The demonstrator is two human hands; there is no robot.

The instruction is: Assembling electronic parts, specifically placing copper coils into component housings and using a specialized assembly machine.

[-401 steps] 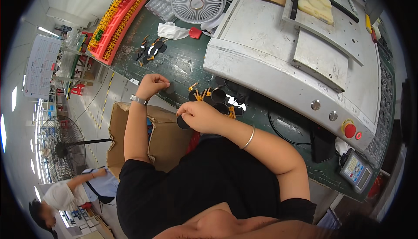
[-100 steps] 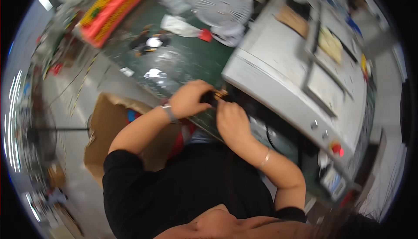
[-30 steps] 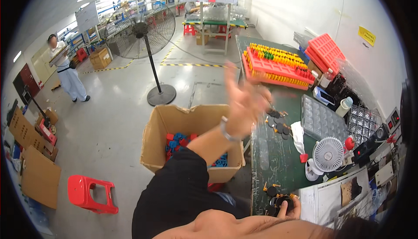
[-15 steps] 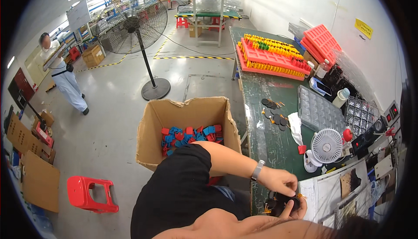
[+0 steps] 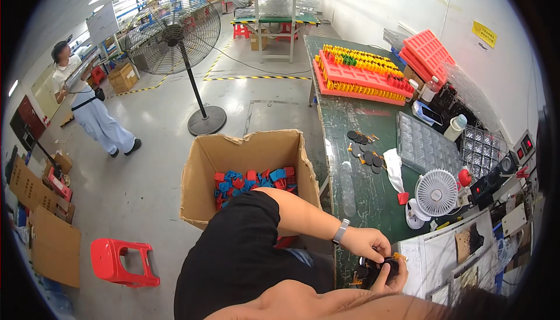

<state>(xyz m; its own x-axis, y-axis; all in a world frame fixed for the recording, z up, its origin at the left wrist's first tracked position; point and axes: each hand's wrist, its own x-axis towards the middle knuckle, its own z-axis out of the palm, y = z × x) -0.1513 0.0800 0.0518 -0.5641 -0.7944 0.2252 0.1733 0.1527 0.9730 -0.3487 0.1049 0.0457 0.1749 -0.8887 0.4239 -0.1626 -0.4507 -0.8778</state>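
From the head view, our left hand curled closed over a small round black part with orange bits at its edge, held low over the near edge of the green bench. Our right hand came up from below and cupped the same part, thumb and fingertips closed on it from beneath, though most of that hand was hidden. So the part sat pinched between both hands, just beside a white machine on their right.

Beyond the hands, farther up the bench, lay a scatter of black discs, a clear tray and a small white fan. Farther still stood red trays filled with yellow pieces. To the left of the hands, on the floor, an open box held blue and red parts. Well away, a person stood near a floor fan.

We judged the main risk to be the part slipping: the hold was right at the bench edge, so a loosened pinch could drop it to the floor or into our lap. The orange bits looked thin, and a hard squeeze might bend them.
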